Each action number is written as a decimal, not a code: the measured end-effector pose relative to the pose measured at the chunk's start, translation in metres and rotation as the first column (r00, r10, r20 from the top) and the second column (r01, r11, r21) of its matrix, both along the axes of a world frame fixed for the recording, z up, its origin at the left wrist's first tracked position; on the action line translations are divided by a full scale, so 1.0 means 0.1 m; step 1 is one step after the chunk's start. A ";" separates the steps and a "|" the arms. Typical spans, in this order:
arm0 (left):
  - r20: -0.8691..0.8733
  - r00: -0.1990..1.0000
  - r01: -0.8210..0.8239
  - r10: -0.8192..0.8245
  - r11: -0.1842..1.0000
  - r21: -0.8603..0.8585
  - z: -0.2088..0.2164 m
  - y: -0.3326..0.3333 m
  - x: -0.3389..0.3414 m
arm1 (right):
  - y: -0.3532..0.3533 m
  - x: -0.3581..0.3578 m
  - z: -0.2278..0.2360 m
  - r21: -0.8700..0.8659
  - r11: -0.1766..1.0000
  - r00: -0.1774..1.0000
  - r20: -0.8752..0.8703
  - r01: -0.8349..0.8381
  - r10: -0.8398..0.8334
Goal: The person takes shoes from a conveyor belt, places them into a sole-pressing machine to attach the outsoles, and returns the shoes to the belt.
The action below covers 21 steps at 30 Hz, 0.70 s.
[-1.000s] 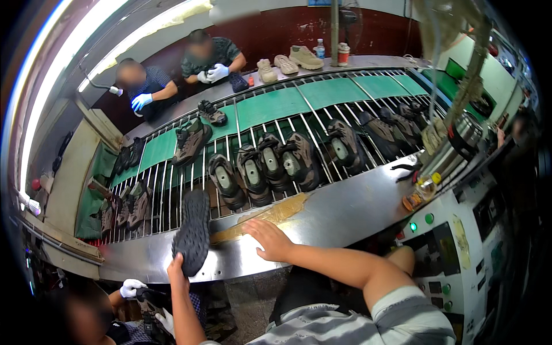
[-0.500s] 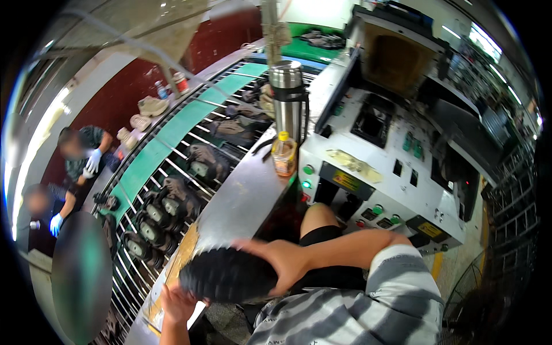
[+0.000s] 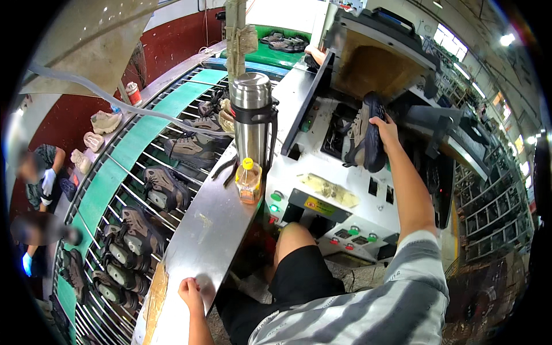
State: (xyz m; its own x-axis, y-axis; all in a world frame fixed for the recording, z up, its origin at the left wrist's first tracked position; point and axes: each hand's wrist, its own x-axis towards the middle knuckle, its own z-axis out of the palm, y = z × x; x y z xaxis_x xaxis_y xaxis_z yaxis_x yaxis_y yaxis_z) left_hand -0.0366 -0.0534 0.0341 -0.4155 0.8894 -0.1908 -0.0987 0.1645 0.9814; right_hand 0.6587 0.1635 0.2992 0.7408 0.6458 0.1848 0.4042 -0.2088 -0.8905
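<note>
My right hand [image 3: 388, 133] grips a brown-grey shoe [image 3: 359, 137] with a thick dark sole. It holds the shoe tilted on edge over the top of a white machine [image 3: 282, 172], beside a dark recess [image 3: 336, 135] below the raised lid. Whether the shoe touches the machine I cannot tell. My left hand [image 3: 191, 293] is at the near part of the metal tabletop [image 3: 198, 230], its fingers curled in with nothing visible in them.
A steel thermos [image 3: 251, 123] and a yellow-capped bottle [image 3: 248, 183] stand between tabletop and machine. On the left, a roller conveyor [image 3: 172, 215] carries several shoes. Two people work beyond it; another person's hand [image 3: 314, 54] shows behind the machine. The machine's lid [image 3: 382, 34] stands raised.
The shoe has gone from both hands above the tabletop's near edge up and right to the machine, now in my right hand alone. My left hand has let go of it.
</note>
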 end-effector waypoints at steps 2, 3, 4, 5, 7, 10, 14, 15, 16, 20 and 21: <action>-0.014 1.000 0.018 -0.017 0.998 0.056 -0.34 -0.05 0.00 | 0.44 0.15 0.16 -0.182 0.956 0.923 0.353 0.229 -0.154; 0.065 0.998 -0.008 0.000 0.993 0.121 -0.35 -0.05 0.10 | 0.62 0.06 0.25 -0.256 0.930 0.910 0.384 0.265 -0.154; 0.029 1.000 -0.012 0.008 0.992 0.129 -0.34 -0.04 0.14 | 0.81 -0.05 0.35 -0.325 0.896 0.896 0.417 0.303 -0.152; -0.085 0.996 0.004 0.005 0.995 0.098 -0.35 -0.04 0.13 | 0.94 -0.14 0.33 -0.402 0.848 0.884 0.443 0.344 -0.149; -0.303 0.953 0.033 -0.024 0.999 0.027 -0.39 -0.04 0.13 | 1.23 -0.06 0.15 -0.465 0.812 0.869 0.485 0.354 -0.101; -0.279 0.959 0.059 -0.052 0.998 0.016 -0.31 0.00 0.17 | 1.39 0.15 -0.23 -0.581 0.722 0.837 0.547 0.375 0.004; -0.333 0.935 0.137 -0.123 0.990 0.019 -0.40 -0.13 0.02 | 1.54 -0.23 -0.22 -0.633 0.673 0.898 0.425 0.382 -0.111; -0.344 0.930 0.153 -0.129 0.987 0.043 -0.42 -0.12 0.02 | 1.50 -0.21 -0.25 -0.639 0.677 0.895 0.442 0.366 -0.066; -0.300 0.948 0.123 -0.106 0.992 0.040 -0.44 -0.13 0.06 | 1.41 -0.16 -0.31 -0.646 0.677 0.888 0.458 0.352 -0.025; -0.359 0.933 -0.035 0.016 0.998 -0.046 -0.38 0.03 0.24 | 0.92 -0.47 -0.23 -0.652 0.717 0.887 0.449 0.244 0.106; -0.418 0.907 -0.089 0.046 0.993 -0.083 -0.33 0.12 0.38 | 0.75 -0.51 -0.23 -0.658 0.722 0.888 0.439 0.213 0.138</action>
